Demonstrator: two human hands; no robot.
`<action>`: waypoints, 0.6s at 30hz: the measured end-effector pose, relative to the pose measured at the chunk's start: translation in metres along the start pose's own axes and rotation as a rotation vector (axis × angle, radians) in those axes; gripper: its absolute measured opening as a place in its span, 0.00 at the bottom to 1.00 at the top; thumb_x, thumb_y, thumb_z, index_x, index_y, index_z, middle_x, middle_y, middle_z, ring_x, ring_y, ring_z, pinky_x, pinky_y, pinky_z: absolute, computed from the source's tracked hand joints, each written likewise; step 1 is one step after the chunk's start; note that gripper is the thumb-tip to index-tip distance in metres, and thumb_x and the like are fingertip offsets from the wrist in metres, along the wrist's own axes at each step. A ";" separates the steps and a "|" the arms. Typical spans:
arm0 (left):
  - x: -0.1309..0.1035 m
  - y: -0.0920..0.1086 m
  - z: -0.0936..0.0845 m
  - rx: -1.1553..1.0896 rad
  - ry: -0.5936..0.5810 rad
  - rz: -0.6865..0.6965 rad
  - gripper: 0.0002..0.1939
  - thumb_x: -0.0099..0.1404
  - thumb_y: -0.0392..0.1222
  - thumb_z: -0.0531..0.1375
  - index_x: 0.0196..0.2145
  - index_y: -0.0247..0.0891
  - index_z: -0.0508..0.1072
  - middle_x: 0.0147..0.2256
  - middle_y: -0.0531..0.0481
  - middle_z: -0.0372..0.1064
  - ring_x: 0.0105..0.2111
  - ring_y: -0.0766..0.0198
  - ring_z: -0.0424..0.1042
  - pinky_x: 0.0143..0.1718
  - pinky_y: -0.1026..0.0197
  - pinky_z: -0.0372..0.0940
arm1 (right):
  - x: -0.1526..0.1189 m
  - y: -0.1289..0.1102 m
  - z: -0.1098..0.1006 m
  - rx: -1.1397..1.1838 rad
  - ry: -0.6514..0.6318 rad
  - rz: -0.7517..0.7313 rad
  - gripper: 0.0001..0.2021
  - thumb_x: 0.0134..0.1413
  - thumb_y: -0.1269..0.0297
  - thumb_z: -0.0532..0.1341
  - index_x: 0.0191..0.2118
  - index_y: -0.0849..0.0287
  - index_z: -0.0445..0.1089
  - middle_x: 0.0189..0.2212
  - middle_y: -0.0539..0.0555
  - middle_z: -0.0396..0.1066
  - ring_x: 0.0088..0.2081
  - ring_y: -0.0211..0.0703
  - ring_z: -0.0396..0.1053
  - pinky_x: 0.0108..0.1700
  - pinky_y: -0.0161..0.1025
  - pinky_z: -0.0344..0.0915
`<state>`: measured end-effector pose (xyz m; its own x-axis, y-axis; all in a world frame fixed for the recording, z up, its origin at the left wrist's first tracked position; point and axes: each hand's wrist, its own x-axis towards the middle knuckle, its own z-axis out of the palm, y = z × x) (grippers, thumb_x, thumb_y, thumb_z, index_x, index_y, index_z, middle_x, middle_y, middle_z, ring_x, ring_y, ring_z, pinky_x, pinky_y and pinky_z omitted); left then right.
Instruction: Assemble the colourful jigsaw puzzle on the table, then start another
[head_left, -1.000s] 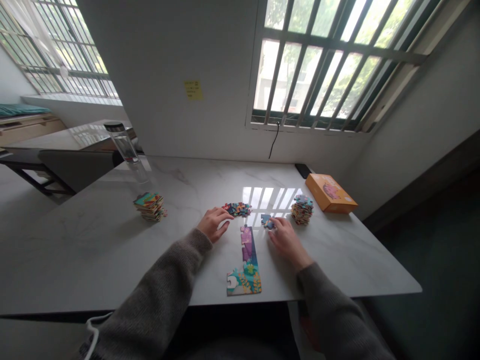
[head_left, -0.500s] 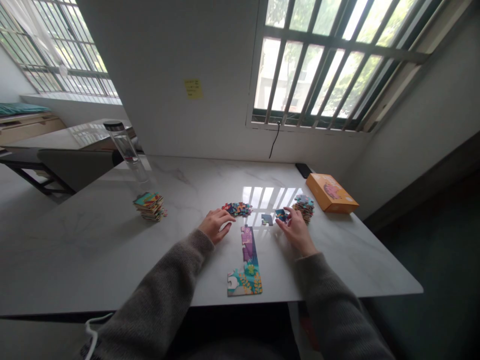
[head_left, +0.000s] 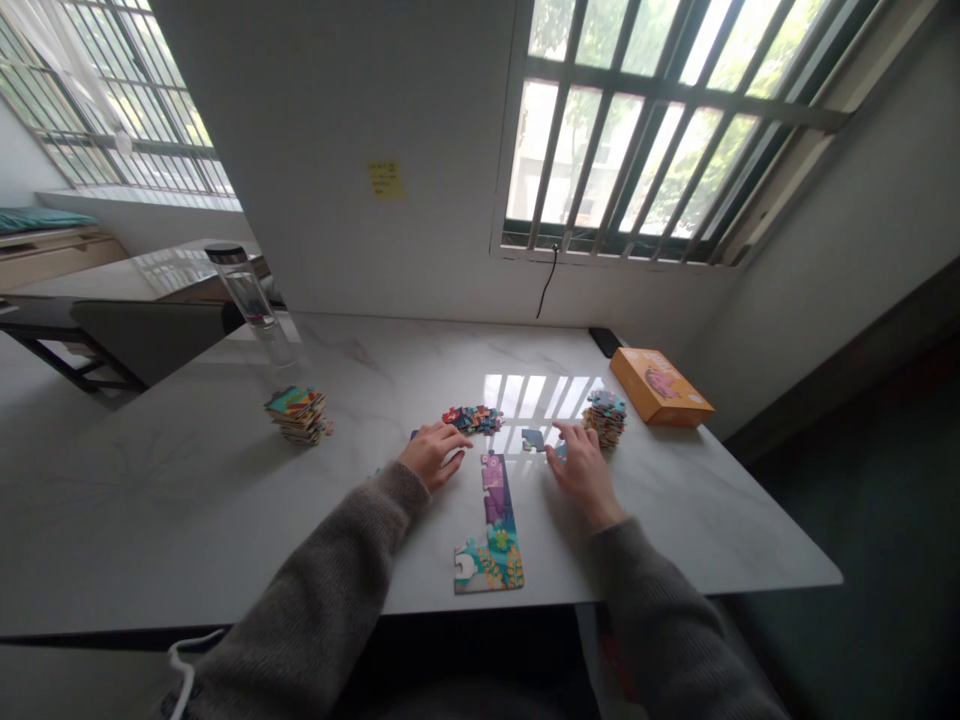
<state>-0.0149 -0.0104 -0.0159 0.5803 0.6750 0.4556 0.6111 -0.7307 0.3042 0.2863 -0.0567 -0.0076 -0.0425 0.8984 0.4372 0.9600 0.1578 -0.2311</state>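
Note:
My left hand rests over the table, fingers apart and holding nothing, just in front of a heap of loose puzzle pieces. To its right lies a joined strip of puzzle pieces, purple above and teal with orange plants below. My right hand is open, thumb and forefinger apart. Under its fingers a blue puzzle piece shows in part; the rest is hidden. A single dark grey-blue puzzle piece lies left of that hand. Behind the right hand stands a stack of puzzle pieces.
Another stack of puzzle pieces stands to the left. An orange box and a black phone lie at the back right. A clear bottle stands at the table's far left edge.
My right hand has shifted slightly left and nearer to me, now covering most of the blue piece that showed between its fingers. My left hand has hardly moved.

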 end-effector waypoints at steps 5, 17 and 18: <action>0.000 0.000 0.002 0.003 -0.010 0.005 0.11 0.67 0.37 0.55 0.42 0.41 0.76 0.41 0.46 0.75 0.44 0.55 0.71 0.46 0.52 0.62 | 0.022 -0.023 0.010 -0.160 -0.096 0.028 0.27 0.61 0.49 0.59 0.57 0.65 0.66 0.45 0.67 0.71 0.50 0.61 0.62 0.52 0.51 0.59; 0.002 0.010 -0.002 -0.007 -0.068 0.015 0.11 0.67 0.37 0.55 0.43 0.42 0.76 0.40 0.46 0.75 0.43 0.56 0.71 0.46 0.53 0.64 | 0.039 -0.020 0.027 0.098 -0.280 -0.119 0.23 0.52 0.69 0.63 0.56 0.58 0.69 0.48 0.60 0.66 0.49 0.52 0.64 0.52 0.46 0.61; 0.001 0.010 -0.002 -0.008 -0.071 0.017 0.11 0.67 0.37 0.55 0.43 0.42 0.76 0.40 0.46 0.75 0.43 0.55 0.71 0.46 0.53 0.64 | 0.039 -0.019 0.025 0.151 -0.275 -0.127 0.20 0.53 0.70 0.63 0.53 0.59 0.71 0.46 0.59 0.67 0.48 0.50 0.66 0.51 0.44 0.61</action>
<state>-0.0091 -0.0167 -0.0107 0.6274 0.6682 0.3998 0.5971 -0.7424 0.3038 0.2592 -0.0149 -0.0076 -0.2517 0.9413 0.2250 0.8914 0.3160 -0.3249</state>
